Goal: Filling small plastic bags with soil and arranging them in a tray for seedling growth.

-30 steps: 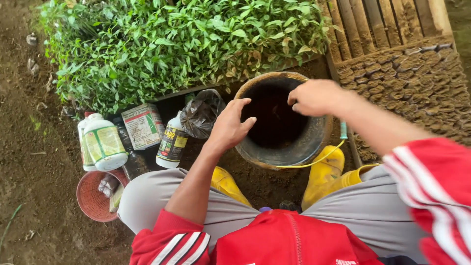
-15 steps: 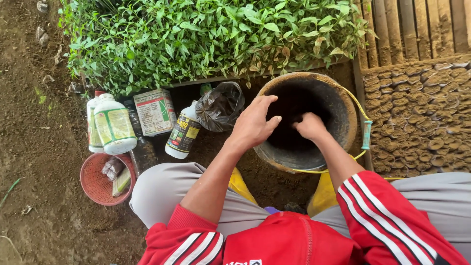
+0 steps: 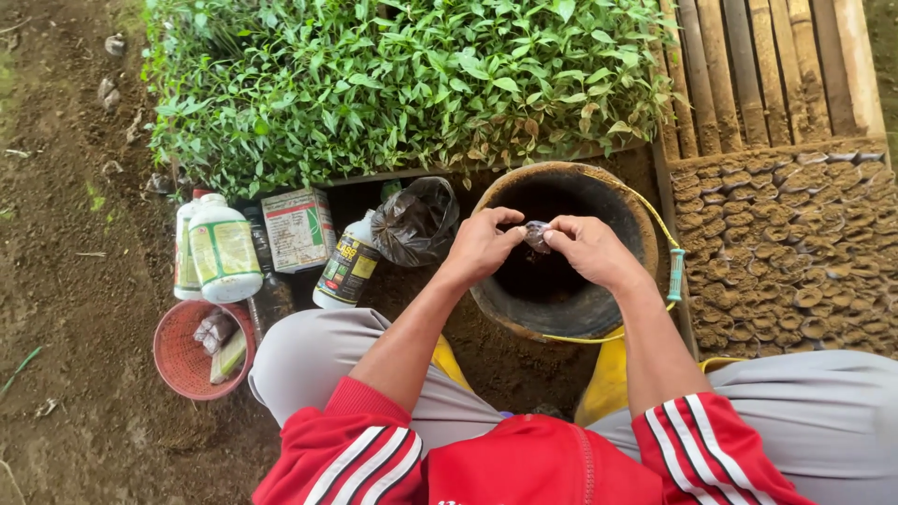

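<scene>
Left hand (image 3: pixel 482 245) and right hand (image 3: pixel 591 251) meet above the mouth of the soil-caked bucket (image 3: pixel 645 220). Both pinch one small dark pouch (image 3: pixel 537 236) between thumb and fingertips, remaining fingers loosely curled; the pouch is held clear of the bucket's dark contents. Just left of the bucket lies a crumpled black plastic bag (image 3: pixel 414 221), with bottles (image 3: pixel 224 252) and a carton (image 3: pixel 298 228) beside it. A red basket (image 3: pixel 178 360) stands near the left knee. Seedlings (image 3: pixel 402 79) crowd the ground beyond.
</scene>
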